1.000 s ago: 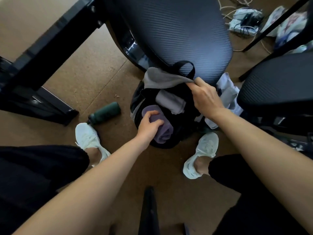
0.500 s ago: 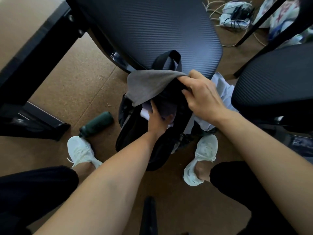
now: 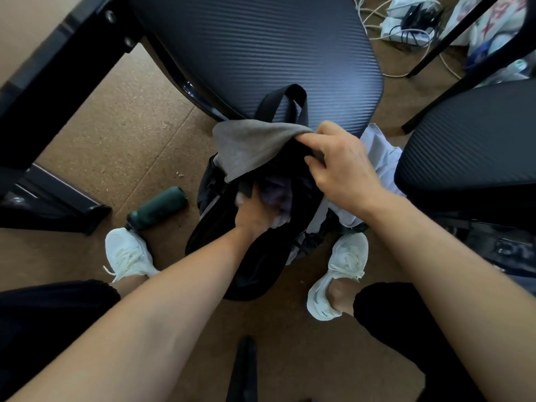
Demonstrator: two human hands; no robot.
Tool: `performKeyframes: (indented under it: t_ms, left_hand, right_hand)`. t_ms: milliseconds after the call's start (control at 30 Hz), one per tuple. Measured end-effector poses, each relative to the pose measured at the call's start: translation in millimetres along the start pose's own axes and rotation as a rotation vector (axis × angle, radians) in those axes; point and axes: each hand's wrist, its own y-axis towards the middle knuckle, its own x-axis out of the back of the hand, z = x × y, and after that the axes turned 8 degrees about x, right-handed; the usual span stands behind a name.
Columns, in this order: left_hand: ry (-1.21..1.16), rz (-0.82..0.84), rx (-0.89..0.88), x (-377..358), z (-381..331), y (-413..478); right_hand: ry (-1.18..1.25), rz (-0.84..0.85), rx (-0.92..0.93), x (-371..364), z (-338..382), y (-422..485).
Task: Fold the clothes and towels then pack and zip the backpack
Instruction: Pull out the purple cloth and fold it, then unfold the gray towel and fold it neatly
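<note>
Two hands on the black backpack (image 3: 249, 256), which stands on the cork floor (image 3: 121, 134) between the white sneakers (image 3: 127, 253), just in front of the ribbed chair seat (image 3: 261, 47). Change over the last second: left hand (image 3: 252, 216) was gripping a purple rolled towel (image 3: 275, 192) at the bag mouth, now it's wrist-deep inside pushing that towel down; fingers hidden, can't tell how they're set, likely curled on the cloth. Right hand (image 3: 339, 166) has lifted the rim higher, fingers pinched shut on the gray flap (image 3: 249, 146) and the edge beside the top handle (image 3: 287, 103). Mouth is wider and more upright than before. Read: packing stage, load being compacted, zip not started. Pale garment (image 3: 383, 158) is outside the bag, to its right against the second chair (image 3: 470, 137), so probably more to pack. Green bottle (image 3: 158, 207) lies on the floor left of the bag, untouched.
</note>
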Motion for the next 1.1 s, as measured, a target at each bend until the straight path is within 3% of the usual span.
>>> performKeyframes:
  t_ms: [100,300,400,467,600,667,767,833,900,1100]
  left_hand:
    - [-0.336,-0.081,0.001,-5.7,23.8,-40.0]
    - [-0.633,-0.195,-0.057,13.1,66.6,-91.5]
    - [-0.897,-0.129,-0.003,31.5,53.8,-108.1]
    - [-0.983,-0.013,0.056,39.9,39.1,-114.6]
    - [-0.986,0.095,0.105,41.5,27.7,-126.7]
    - [-0.961,0.094,0.102,39.2,27.5,-132.5]
    - [-0.893,0.132,0.099,31.7,29.1,-139.6]
    - [-0.843,0.161,0.104,25.8,34.4,-143.8]
    - [-0.799,0.174,0.112,21.3,40.4,-146.9]
    - [-0.673,0.181,0.076,12.9,52.4,-151.8]
  right_hand:
    - [0.018,0.035,0.015,-4.6,3.6,-8.2]
    - [0.027,0.217,0.082,-23.2,13.6,-31.4]
    - [0.081,0.41,0.039,-29.6,21.0,-41.5]
    - [0.16,0.408,-0.06,-31.6,21.1,-46.8]
    - [0.293,-0.151,-0.548,-46.6,-11.4,-57.4]
    - [0.299,-0.321,-0.83,-56.0,-45.7,-66.9]
    - [0.227,-0.153,-0.983,-66.6,-99.2,-82.0]
    - [0.164,0.078,-1.009,-71.0,-127.4,-90.3]
    - [0.07,0.179,-0.942,-74.5,-146.6,-93.0]
    - [-0.16,-0.04,-0.83,-68.1,-137.8,-99.5]
